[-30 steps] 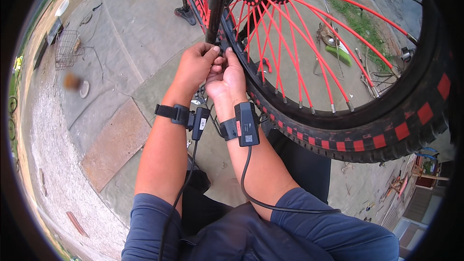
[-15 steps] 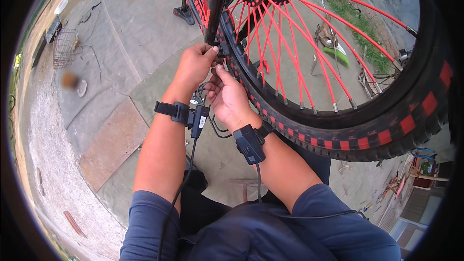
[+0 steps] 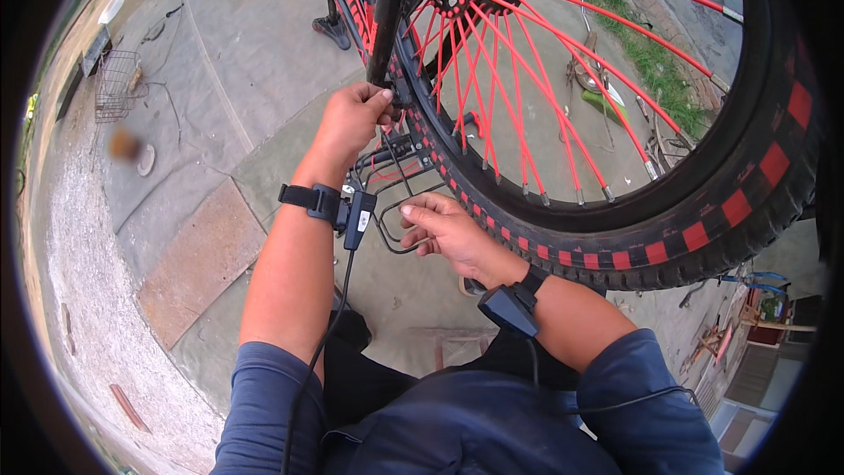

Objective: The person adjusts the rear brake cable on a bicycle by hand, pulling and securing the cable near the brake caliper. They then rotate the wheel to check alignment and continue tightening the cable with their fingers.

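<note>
A bicycle wheel with red spokes [image 3: 514, 97] and a black tyre with red blocks [image 3: 655, 252] stands at the right. Beside the rim, at the lower end of a black frame tube [image 3: 384, 31], my left hand [image 3: 350, 119] is closed, thumb and forefinger pinched on a small part that they hide. My right hand [image 3: 450, 230] is apart from the wheel, below the tyre's left side. Its fingers are loosely bent and spread, with nothing visible in them. Just left of its fingertips, a black wire rack [image 3: 397, 178] shows lower down.
Black strapped devices [image 3: 356, 215] with cables are on both my wrists. A brown board [image 3: 204, 259] lies on the ground at left, with a wire basket [image 3: 117, 84] farther off. A green-and-white object [image 3: 607, 105] shows behind the spokes. Scattered wooden pieces [image 3: 714, 341] lie at lower right.
My right hand has drawn away from the left hand, toward me and to the right. My left hand stays beside the frame tube. The wheel has shifted slightly left.
</note>
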`<state>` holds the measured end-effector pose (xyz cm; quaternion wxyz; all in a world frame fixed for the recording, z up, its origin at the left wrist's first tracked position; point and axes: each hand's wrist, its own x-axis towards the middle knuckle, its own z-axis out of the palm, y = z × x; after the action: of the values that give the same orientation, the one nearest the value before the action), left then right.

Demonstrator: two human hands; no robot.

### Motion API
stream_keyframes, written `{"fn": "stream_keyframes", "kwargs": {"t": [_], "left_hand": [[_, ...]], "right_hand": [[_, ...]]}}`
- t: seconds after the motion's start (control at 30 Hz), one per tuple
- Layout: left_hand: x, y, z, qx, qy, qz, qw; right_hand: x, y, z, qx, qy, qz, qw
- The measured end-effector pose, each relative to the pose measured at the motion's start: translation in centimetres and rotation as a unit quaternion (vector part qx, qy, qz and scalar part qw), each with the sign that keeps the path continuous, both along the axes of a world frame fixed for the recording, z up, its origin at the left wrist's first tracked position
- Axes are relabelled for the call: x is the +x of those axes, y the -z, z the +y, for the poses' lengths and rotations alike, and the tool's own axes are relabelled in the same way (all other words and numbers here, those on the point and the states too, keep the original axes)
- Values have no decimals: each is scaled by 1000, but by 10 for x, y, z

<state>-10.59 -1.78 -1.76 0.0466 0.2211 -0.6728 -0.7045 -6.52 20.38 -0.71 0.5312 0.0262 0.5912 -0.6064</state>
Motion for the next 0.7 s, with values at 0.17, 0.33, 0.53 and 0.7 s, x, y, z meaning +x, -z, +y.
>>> {"fn": "stream_keyframes", "kwargs": {"t": [0.17, 0.33, 0.53, 0.7], "left_hand": [[-1, 4, 1, -11, -6, -9, 1000], [1, 5, 0, -14, -13, -4, 1000], [1, 6, 1, -16, -20, 3, 1000], [2, 6, 2, -18, -22, 6, 1000]], "right_hand": [[3, 6, -4, -34, -7, -10, 999], [4, 5, -11, -53, -4, 9, 999], [2, 3, -16, -72, 17, 34, 997], [4, 2, -20, -88, 25, 42, 995]]}}
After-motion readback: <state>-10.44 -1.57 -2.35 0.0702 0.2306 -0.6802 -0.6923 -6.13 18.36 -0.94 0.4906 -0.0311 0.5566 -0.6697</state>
